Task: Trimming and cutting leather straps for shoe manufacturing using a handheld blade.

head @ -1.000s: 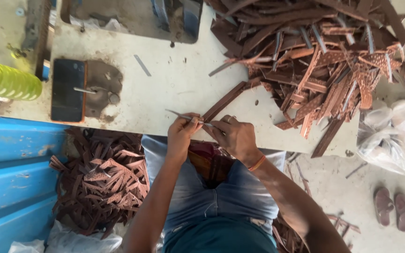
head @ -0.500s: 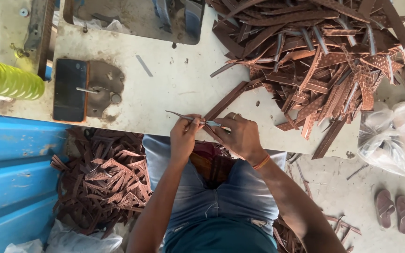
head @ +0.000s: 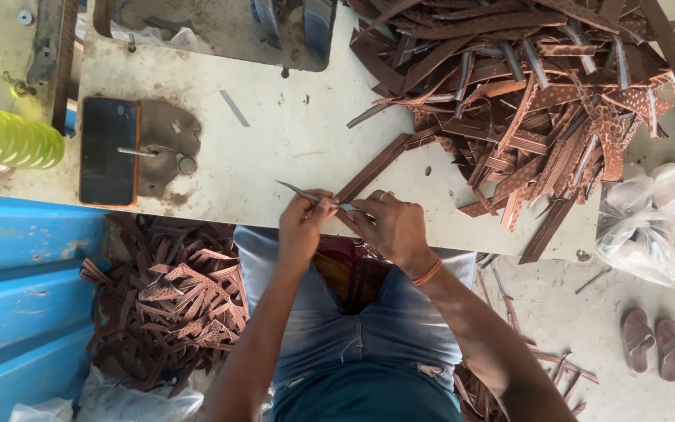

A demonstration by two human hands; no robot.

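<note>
Pinching, both sets of fingers (head: 330, 205) close at the table edge: left hand (head: 305, 227) grips a thin grey metal tool (head: 300, 192) w/ pointed tip angled up-left; right hand (head: 397, 227) curls shut on the near end of a brown strip (head: 372, 168). Whether the tool is scissors or tweezers: cannot tell. Strip = long, narrow, flat, dark brown, leather-like; lies diagonally on the table (head: 275, 156), far end reaching toward the big pile of strips (head: 525, 86) at upper right. Pile pieces: same brown, some plain, some w/ dotted or embossed pattern, tangled & overlapping. Orange band (head: 428, 272) on right wrist. Left of hands, well apart: dark phone (head: 108, 150) lying flat, just beside a metal plate (head: 167, 144). Yellow-green ridged object (head: 5, 137) at table's left end. Below table, left of person's lap: second heap of brown offcuts (head: 169, 301) on floor, next to blue panel (head: 17, 297). Right: clear plastic bag (head: 642, 223); pair of brown sandals (head: 654, 341) on floor.
</note>
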